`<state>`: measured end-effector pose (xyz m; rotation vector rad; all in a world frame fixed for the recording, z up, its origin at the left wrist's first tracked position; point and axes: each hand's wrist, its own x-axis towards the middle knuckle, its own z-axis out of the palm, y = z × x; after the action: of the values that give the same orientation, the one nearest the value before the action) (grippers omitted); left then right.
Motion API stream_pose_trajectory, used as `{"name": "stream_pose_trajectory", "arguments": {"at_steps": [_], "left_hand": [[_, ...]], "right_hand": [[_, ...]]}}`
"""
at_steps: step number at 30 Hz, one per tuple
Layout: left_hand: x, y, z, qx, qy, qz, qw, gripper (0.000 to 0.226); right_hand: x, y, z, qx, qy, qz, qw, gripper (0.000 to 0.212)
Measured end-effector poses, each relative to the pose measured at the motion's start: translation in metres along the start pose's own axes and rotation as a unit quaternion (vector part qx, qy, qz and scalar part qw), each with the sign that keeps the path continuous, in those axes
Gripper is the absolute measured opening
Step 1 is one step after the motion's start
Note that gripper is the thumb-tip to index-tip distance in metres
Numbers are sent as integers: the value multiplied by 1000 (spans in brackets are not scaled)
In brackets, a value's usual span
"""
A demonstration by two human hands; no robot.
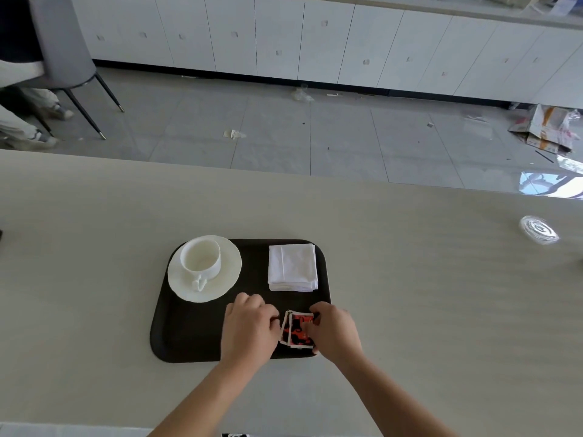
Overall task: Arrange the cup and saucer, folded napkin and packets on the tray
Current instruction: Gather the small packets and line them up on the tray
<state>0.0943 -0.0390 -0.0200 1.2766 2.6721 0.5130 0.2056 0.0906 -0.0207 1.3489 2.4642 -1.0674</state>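
Cup (200, 258) on saucer (204, 269) at ten o'clock and folded napkin (292, 267) at one o'clock sit on the tray (189, 335); left hand (247, 329) and right hand (334, 334) pinch the packets (296, 331) at five o'clock, apparently the final item.

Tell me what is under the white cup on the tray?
The cup stands on a white saucer, which rests on the dark tray. The saucer's middle is covered by the cup and cannot be seen.
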Motion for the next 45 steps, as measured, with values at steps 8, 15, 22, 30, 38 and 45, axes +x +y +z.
{"name": "stream_pose_trajectory", "arguments": {"at_steps": [8,15,22,30,38,45], "left_hand": [[-23,-38,-1,-132,-19,-207,969,33],[-24,-41,4,-166,-30,-219,961,36],[-23,-43,7,-173,-37,-209,962,37],[-22,-45,10,-163,-57,-189,967,46],[-21,-47,10,-166,-63,-179,968,44],[-20,-47,10,-170,-68,-170,968,44]], "right_hand": [[11,-11,9,-40,9,-37,998,16],[14,-13,14,-47,-3,-60,997,26],[10,-17,22,-41,9,-69,997,24],[6,-20,29,-49,13,-72,996,22],[6,-22,32,-49,20,-82,995,24],[4,-20,35,-44,30,-81,995,28]]}}
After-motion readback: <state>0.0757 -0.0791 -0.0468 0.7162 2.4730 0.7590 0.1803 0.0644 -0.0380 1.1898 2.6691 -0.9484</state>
